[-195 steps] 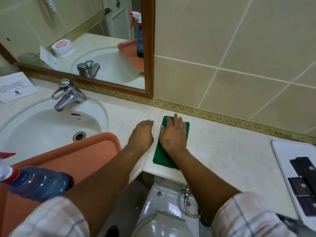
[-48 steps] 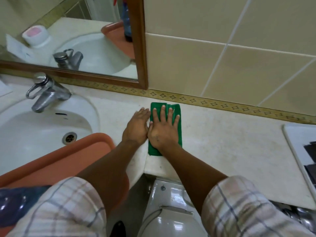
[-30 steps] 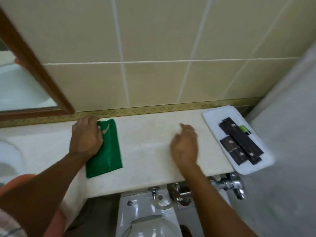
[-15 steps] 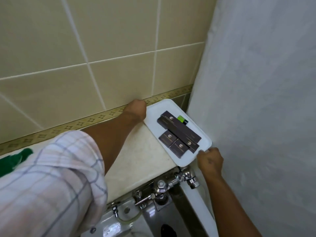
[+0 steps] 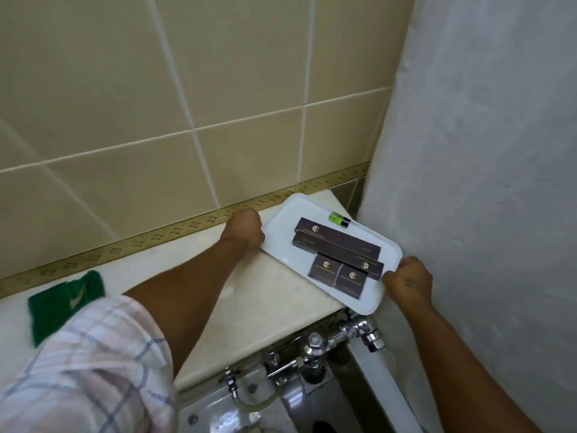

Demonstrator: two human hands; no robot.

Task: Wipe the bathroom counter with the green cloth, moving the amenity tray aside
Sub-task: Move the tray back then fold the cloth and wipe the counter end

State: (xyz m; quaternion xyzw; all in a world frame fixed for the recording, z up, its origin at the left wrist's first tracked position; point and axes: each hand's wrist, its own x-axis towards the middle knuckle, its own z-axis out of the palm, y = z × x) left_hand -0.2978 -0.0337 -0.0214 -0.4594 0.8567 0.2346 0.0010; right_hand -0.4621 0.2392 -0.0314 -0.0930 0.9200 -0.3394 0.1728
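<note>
The white amenity tray (image 5: 290, 214) sits at the right end of the beige counter (image 5: 249, 295), partly overhanging the front edge. It carries several dark boxes (image 5: 337, 245) and a small green bottle (image 5: 338, 219). My left hand (image 5: 245, 228) grips the tray's far-left edge by the tiled wall. At the near-right corner my right hand (image 5: 409, 281) is closed on the rim. The green cloth (image 5: 59, 298) lies folded on the counter at the far left, partly hidden by my checked sleeve.
A white shower curtain (image 5: 484, 182) hangs close on the right of the tray. Chrome valves and pipes (image 5: 327, 345) sit below the counter's front edge, above a toilet cistern (image 5: 237, 410). Tiled wall (image 5: 187, 89) runs along the back.
Both hands left the green cloth and went right to the tray. The left hand let go of the cloth last. Both now grip the tray's edges; the view swung right.
</note>
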